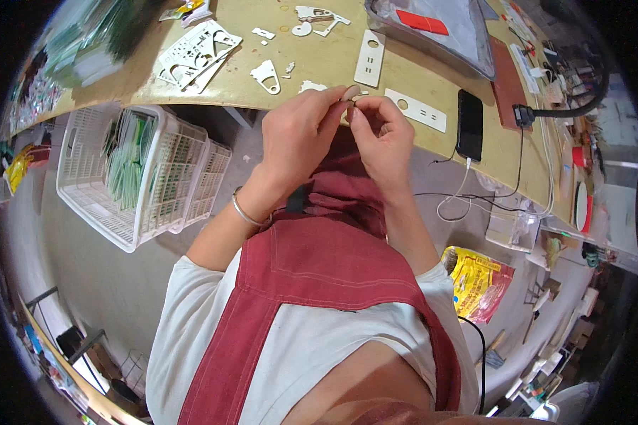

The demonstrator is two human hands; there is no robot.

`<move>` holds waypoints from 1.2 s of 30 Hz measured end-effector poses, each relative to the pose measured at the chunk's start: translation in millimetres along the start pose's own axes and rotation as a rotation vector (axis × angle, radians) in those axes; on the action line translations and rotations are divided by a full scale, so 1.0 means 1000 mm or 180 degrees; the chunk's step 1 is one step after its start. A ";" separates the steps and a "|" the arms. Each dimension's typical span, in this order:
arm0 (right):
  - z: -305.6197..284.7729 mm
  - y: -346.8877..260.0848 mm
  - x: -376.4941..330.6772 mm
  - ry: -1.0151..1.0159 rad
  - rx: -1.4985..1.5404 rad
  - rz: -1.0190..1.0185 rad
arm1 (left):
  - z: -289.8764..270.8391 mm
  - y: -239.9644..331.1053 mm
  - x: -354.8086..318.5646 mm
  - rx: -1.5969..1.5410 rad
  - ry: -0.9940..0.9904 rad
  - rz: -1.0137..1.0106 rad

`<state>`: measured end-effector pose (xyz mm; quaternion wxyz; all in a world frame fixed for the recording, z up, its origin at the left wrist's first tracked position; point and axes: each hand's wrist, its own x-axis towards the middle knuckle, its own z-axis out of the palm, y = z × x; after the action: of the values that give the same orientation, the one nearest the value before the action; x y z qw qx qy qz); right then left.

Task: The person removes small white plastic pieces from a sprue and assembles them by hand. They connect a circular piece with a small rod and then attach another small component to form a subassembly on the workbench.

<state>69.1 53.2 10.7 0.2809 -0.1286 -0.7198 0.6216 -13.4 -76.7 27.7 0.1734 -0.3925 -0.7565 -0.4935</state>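
Observation:
My left hand (299,132) and my right hand (381,138) meet just below the edge of the tan worktable (432,81). Both pinch one small pale flat piece (351,92) between fingertips and thumbs. A metal bangle (244,211) circles my left wrist. Beneath the hands is my red apron (319,262) over a white shirt. On the table just beyond the hands lie white cut-out strips (370,58) and a second perforated strip (417,109), plus small white offcuts (266,75).
A black phone (469,125) on a white cable lies right of my hands. White punched sheets (195,53) sit at the table's left, a clear bag with a red piece (432,28) at the back. White plastic baskets (131,177) stand on the floor left; a yellow-red bag (478,280) lies right.

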 end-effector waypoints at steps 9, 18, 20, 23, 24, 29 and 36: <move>-0.033 0.040 -0.043 0.0111 -0.0122 0.0176 | 0.017 0.012 -0.034 -0.0660 -0.0616 0.0144; -0.081 0.041 -0.038 0.0157 0.1982 0.1007 | 0.063 -0.039 0.020 0.0566 -0.1178 0.0151; -0.083 0.041 -0.036 0.0194 0.2331 0.1094 | 0.078 -0.041 0.029 0.0825 -0.1475 0.0108; -0.088 0.033 -0.033 0.0197 0.2645 0.1140 | 0.091 -0.041 0.037 0.1134 -0.1695 -0.0050; -0.090 0.034 -0.032 0.0147 0.2765 0.1135 | 0.092 -0.042 0.039 0.1159 -0.1760 -0.0117; -0.093 0.033 -0.030 -0.0106 0.3272 0.1204 | 0.094 -0.044 0.044 0.1125 -0.1825 0.0150; -0.090 0.033 -0.030 -0.0256 0.3447 0.1204 | 0.075 -0.030 0.034 -0.0417 -0.1549 -0.0412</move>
<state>138.7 117.2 -22.6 0.1631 -0.0691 -0.2734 0.9454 -48.6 -2.5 -2.2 -0.0713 -0.4609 -0.7659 -0.4425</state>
